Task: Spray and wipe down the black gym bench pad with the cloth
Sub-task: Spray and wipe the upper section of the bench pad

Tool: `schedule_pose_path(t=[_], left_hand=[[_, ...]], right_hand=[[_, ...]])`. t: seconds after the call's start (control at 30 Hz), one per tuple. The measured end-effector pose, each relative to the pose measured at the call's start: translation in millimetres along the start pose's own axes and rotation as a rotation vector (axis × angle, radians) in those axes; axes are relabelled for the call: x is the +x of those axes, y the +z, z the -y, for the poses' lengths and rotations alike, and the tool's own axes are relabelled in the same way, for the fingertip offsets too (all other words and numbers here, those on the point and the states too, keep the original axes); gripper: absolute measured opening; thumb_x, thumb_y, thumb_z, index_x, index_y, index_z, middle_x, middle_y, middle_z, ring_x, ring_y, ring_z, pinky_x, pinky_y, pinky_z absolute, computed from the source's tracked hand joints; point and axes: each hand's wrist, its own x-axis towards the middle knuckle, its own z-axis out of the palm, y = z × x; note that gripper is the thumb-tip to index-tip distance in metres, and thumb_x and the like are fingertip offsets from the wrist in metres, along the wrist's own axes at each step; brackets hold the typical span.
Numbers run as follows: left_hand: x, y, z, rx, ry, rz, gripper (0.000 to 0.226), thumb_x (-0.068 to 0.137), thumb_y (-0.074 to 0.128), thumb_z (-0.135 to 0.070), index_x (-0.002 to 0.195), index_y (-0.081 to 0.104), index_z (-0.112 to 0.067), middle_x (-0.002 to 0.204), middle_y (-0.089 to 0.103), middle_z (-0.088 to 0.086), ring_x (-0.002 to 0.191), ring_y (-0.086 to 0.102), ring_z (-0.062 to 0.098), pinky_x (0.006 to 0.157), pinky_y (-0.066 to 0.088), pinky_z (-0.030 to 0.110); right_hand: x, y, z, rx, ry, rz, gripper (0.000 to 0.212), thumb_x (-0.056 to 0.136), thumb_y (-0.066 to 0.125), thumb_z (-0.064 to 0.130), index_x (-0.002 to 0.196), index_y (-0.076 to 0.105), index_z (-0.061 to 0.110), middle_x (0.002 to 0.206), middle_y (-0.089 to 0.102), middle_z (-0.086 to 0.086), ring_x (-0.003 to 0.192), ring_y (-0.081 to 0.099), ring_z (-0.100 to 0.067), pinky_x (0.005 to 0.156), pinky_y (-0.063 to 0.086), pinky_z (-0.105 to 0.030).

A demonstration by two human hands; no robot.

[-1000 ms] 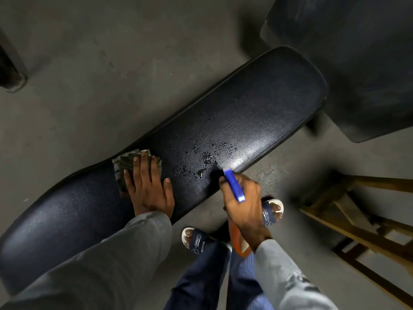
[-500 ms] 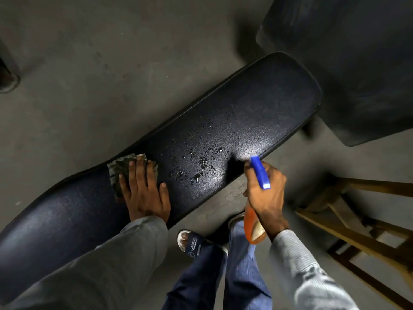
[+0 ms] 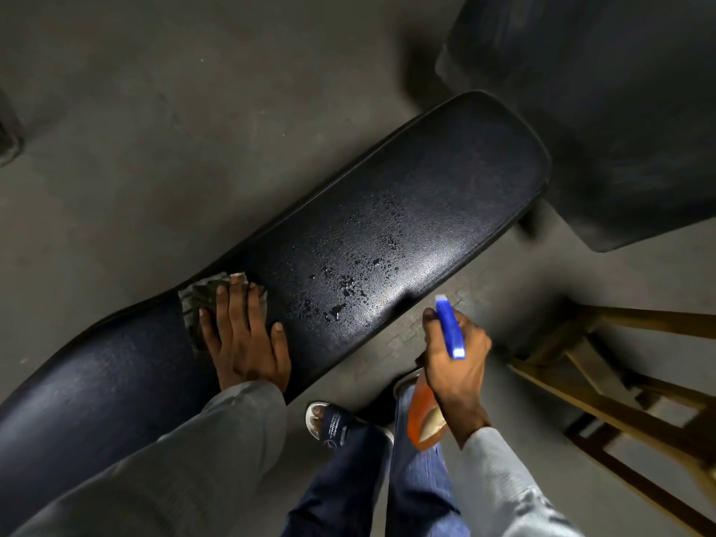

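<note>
The long black bench pad (image 3: 445, 195) runs diagonally from lower left to upper right. Droplets of spray (image 3: 348, 281) bead on its middle, near the front edge. My left hand (image 3: 242, 335) lies flat with straight fingers on a folded grey-green cloth (image 3: 201, 300), pressing it onto the pad left of the wet patch. My right hand (image 3: 455, 354) grips a spray bottle (image 3: 426, 416) with orange liquid and a blue trigger head (image 3: 449, 327), held just off the pad's front edge, nozzle pointing toward the pad.
A second dark padded piece (image 3: 604, 110) fills the upper right, close to the pad's far end. A wooden stool frame (image 3: 620, 381) stands at the right. My sandalled foot (image 3: 329, 420) and jeans are below the pad on the grey concrete floor (image 3: 155, 129).
My right hand with the spray bottle has moved to the right along the pad's front edge. More droplets show farther up the pad. My left hand stays on the cloth.
</note>
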Motion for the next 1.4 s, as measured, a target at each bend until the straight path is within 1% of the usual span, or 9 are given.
schedule_pose_path(t=[0.13,0.37,0.5,0.63,0.77,0.87,1.07,1.27,1.4], left_hand=[[0,2,1,0.008,-0.003,0.010,0.075,0.097,0.039,-0.040,0.165,0.030,-0.010,0.176,0.019,0.013,0.165,0.015,0.034,0.132,0.007,0.061],[0,4,1,-0.006,0.001,-0.005,0.075,0.096,0.041,-0.039,0.164,0.032,-0.008,0.175,0.021,0.014,0.164,0.016,0.036,0.132,0.009,0.063],[1,4,1,-0.015,0.003,-0.015,0.075,0.095,0.042,-0.038,0.163,0.034,-0.008,0.176,0.021,0.013,0.164,0.016,0.036,0.132,0.009,0.063],[-1,4,1,-0.018,0.004,-0.021,0.075,0.095,0.042,-0.038,0.163,0.034,-0.008,0.176,0.020,0.013,0.164,0.017,0.036,0.132,0.009,0.063],[0,2,0,-0.023,0.007,-0.027,0.074,0.096,0.042,-0.037,0.163,0.035,-0.007,0.176,0.020,0.014,0.164,0.017,0.037,0.131,0.010,0.063],[-1,2,-1,-0.024,0.002,-0.019,0.074,0.095,0.042,-0.037,0.163,0.034,-0.008,0.176,0.020,0.013,0.164,0.017,0.036,0.131,0.010,0.063],[-1,4,0,-0.017,0.005,-0.021,0.074,0.094,0.043,-0.036,0.162,0.036,-0.007,0.175,0.021,0.015,0.163,0.019,0.038,0.131,0.011,0.064],[-1,5,1,-0.022,0.003,-0.031,0.074,0.095,0.043,-0.036,0.162,0.035,-0.007,0.175,0.020,0.015,0.163,0.018,0.038,0.131,0.012,0.065],[-1,7,1,-0.020,0.010,-0.040,0.074,0.095,0.043,-0.036,0.162,0.035,-0.007,0.175,0.021,0.016,0.163,0.019,0.039,0.131,0.012,0.065]], right_hand=[[24,-5,6,0.044,0.060,-0.077,0.051,0.102,0.072,0.018,0.060,0.044,0.020,0.044,0.051,0.007,0.038,0.064,-0.013,0.047,0.054,-0.036],[45,-9,19,0.054,0.017,-0.090,0.049,0.100,0.072,0.017,0.058,0.046,0.022,0.043,0.048,0.005,0.038,0.062,-0.008,0.048,0.053,-0.031],[43,-1,26,0.066,-0.034,-0.025,0.045,0.097,0.070,0.027,0.061,0.045,0.016,0.047,0.044,0.007,0.038,0.059,-0.013,0.045,0.057,-0.047],[47,-1,31,0.111,0.028,-0.072,0.047,0.100,0.072,0.022,0.061,0.048,0.010,0.045,0.046,0.007,0.040,0.066,-0.019,0.045,0.053,-0.041],[54,-10,31,0.164,0.042,-0.163,0.039,0.094,0.069,0.027,0.062,0.054,0.012,0.045,0.049,0.005,0.039,0.065,-0.023,0.047,0.059,-0.056],[57,-19,29,0.147,0.053,-0.244,0.045,0.098,0.071,0.020,0.059,0.050,0.021,0.040,0.050,0.009,0.036,0.060,-0.008,0.051,0.057,-0.044],[55,-25,19,0.163,0.042,-0.310,0.045,0.103,0.069,0.007,0.064,0.047,0.001,0.049,0.040,0.000,0.034,0.050,-0.001,0.044,0.044,-0.020],[44,-17,5,0.152,0.102,-0.264,0.047,0.098,0.069,0.032,0.066,0.049,0.004,0.052,0.047,-0.012,0.044,0.059,-0.039,0.049,0.058,-0.058],[32,-13,5,0.124,0.124,-0.252,0.051,0.102,0.072,0.019,0.062,0.042,0.007,0.047,0.038,0.006,0.037,0.051,-0.005,0.047,0.054,-0.032]])
